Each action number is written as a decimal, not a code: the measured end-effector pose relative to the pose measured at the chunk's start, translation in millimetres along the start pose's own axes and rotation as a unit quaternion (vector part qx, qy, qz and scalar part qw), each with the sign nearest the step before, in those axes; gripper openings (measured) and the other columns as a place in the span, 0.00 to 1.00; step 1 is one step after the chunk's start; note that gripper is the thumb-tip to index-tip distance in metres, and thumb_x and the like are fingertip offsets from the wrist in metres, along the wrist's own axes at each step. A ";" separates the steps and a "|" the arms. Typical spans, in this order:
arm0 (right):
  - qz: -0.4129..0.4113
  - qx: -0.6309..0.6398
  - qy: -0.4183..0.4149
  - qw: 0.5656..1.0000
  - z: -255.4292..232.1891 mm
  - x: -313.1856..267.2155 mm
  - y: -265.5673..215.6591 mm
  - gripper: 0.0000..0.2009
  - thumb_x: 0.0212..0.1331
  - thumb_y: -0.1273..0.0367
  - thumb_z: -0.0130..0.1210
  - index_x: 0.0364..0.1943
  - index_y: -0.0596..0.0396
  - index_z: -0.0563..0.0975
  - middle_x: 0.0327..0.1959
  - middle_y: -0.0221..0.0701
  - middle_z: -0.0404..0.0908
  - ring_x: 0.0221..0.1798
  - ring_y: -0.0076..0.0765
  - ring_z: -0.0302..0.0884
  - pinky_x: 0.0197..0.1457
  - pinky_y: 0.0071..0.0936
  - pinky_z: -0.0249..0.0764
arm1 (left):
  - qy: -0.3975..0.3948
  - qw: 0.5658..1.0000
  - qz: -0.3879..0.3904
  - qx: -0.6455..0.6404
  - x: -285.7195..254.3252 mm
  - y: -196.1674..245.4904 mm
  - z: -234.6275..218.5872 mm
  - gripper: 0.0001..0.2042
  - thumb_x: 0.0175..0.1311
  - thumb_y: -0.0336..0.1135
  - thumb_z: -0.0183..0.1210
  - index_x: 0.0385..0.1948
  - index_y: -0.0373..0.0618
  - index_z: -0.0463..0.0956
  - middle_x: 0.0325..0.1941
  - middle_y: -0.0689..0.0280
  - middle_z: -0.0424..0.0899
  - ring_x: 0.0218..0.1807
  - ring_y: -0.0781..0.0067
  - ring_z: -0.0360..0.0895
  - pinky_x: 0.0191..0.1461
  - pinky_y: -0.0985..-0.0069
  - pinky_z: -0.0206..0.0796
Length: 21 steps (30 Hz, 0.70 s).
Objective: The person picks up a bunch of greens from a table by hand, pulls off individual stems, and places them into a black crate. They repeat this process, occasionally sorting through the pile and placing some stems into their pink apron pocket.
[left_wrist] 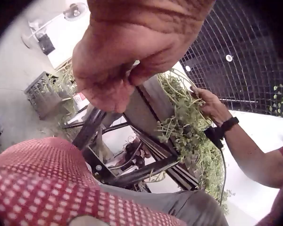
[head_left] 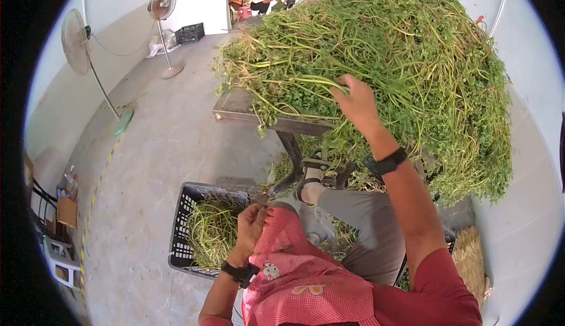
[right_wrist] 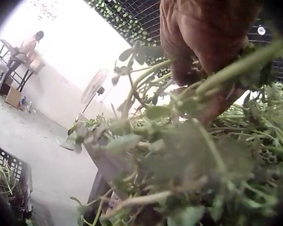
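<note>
Right hand (head_left: 355, 99), arm stretched forward, curls round stems in the heaped green leafy pile (head_left: 412, 61); left hand (head_left: 252, 225), fingers curled, pinches a thin stem above the black plastic crate (head_left: 179, 232).

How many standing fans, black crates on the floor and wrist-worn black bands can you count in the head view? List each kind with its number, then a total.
Standing fans: 2
Black crates: 2
Wrist bands: 2
Total: 6

The metal-edged table top (head_left: 247, 111) is buried under a tall heap of green leafy stems (head_left: 412, 67), so little bare surface is left (only its near corner). Open room is seen left of the table, above the black slatted plastic crate (head_left: 182, 232). Beneath, dark metal table legs (left_wrist: 132, 174) and possibly fallen stems crowd the gap.
</note>
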State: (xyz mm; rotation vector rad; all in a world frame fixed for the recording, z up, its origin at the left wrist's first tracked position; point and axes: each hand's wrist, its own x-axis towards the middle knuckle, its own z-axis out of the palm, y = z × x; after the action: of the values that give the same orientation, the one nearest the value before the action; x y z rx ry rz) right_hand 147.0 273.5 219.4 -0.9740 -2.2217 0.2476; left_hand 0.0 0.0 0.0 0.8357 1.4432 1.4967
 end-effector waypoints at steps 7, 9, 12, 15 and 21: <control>0.082 0.116 -0.016 0.990 -21.2 -28.7 24.0 0.18 0.52 0.59 0.57 0.40 0.61 0.77 0.25 0.41 0.79 0.27 0.40 0.76 0.35 0.35 0.72 | 0.030 0.997 0.068 0.034 27.9 24.1 10.7 0.11 0.67 0.34 0.48 0.41 0.35 0.73 0.36 0.63 0.80 0.36 0.76 0.77 0.36 0.81 0.68; -0.004 0.064 -0.034 0.997 -19.4 -35.0 23.1 0.21 0.50 0.56 0.59 0.39 0.61 0.78 0.26 0.43 0.79 0.26 0.40 0.75 0.35 0.35 0.71 | 0.039 0.995 0.088 0.025 40.5 43.8 13.9 0.11 0.67 0.34 0.48 0.41 0.35 0.73 0.36 0.63 0.80 0.36 0.76 0.77 0.36 0.81 0.68; 0.024 0.031 -0.088 0.995 -31.7 -37.6 31.3 0.22 0.48 0.54 0.60 0.39 0.59 0.79 0.23 0.39 0.79 0.21 0.37 0.72 0.29 0.31 0.69 | 0.040 0.995 0.087 0.026 44.5 61.9 22.2 0.11 0.67 0.34 0.48 0.42 0.36 0.73 0.37 0.65 0.80 0.36 0.77 0.76 0.37 0.82 0.67; 0.025 0.085 -0.039 0.995 -43.3 -45.4 47.8 0.19 0.51 0.56 0.59 0.39 0.58 0.80 0.15 0.28 0.76 0.14 0.25 0.66 0.19 0.24 0.61 | 0.029 0.995 0.094 0.029 44.1 51.7 26.3 0.11 0.67 0.34 0.49 0.43 0.37 0.74 0.36 0.66 0.80 0.35 0.80 0.76 0.37 0.82 0.67; 0.217 0.380 0.082 0.895 -67.4 -76.8 41.5 0.14 0.56 0.59 0.57 0.36 0.56 0.78 0.13 0.18 0.66 0.12 0.14 0.57 0.13 0.17 0.50 | 0.028 0.998 0.059 0.025 42.7 48.0 38.0 0.10 0.66 0.33 0.50 0.43 0.39 0.74 0.37 0.66 0.80 0.36 0.79 0.76 0.37 0.81 0.67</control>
State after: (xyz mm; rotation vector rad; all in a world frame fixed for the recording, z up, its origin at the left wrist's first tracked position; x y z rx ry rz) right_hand 252.5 241.8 212.3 -0.9628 -1.4989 1.0985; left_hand 11.2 56.8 47.1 0.9301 1.5005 1.5879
